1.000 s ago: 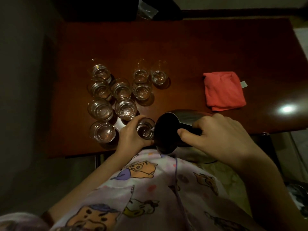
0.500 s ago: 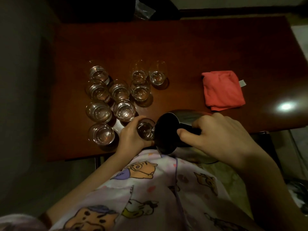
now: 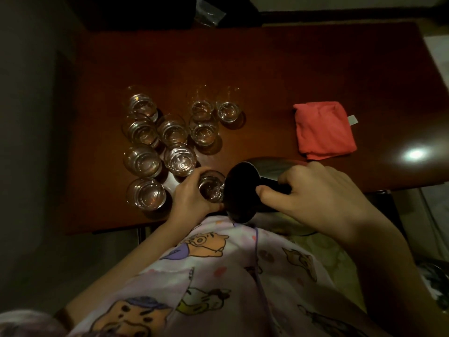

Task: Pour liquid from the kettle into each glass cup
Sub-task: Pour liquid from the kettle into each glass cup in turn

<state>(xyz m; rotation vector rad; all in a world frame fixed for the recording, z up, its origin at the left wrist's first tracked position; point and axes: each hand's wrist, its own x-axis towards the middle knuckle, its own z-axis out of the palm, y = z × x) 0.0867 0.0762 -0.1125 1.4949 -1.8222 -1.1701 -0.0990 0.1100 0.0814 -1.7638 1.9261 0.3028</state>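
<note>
My right hand (image 3: 313, 193) grips the dark handle of a steel kettle (image 3: 243, 190), which is tipped hard to the left so its open mouth faces me. My left hand (image 3: 192, 195) wraps around a small glass cup (image 3: 211, 187) held right against the kettle's rim near the table's front edge. Several other glass cups (image 3: 158, 144) stand clustered on the table to the left and behind, most with clear liquid in them. I cannot make out a stream in the dim light.
The dark red wooden table (image 3: 267, 69) carries a folded red cloth (image 3: 324, 130) at the right. A bright light reflection (image 3: 415, 154) shines at the right edge. My cartoon-print clothing (image 3: 218, 276) fills the foreground. A crumpled plastic bag (image 3: 209, 13) lies beyond the far edge.
Both hands, the held cup and the tipped kettle stay almost in place; only the view shifts slightly. The cups on the table have not moved.
</note>
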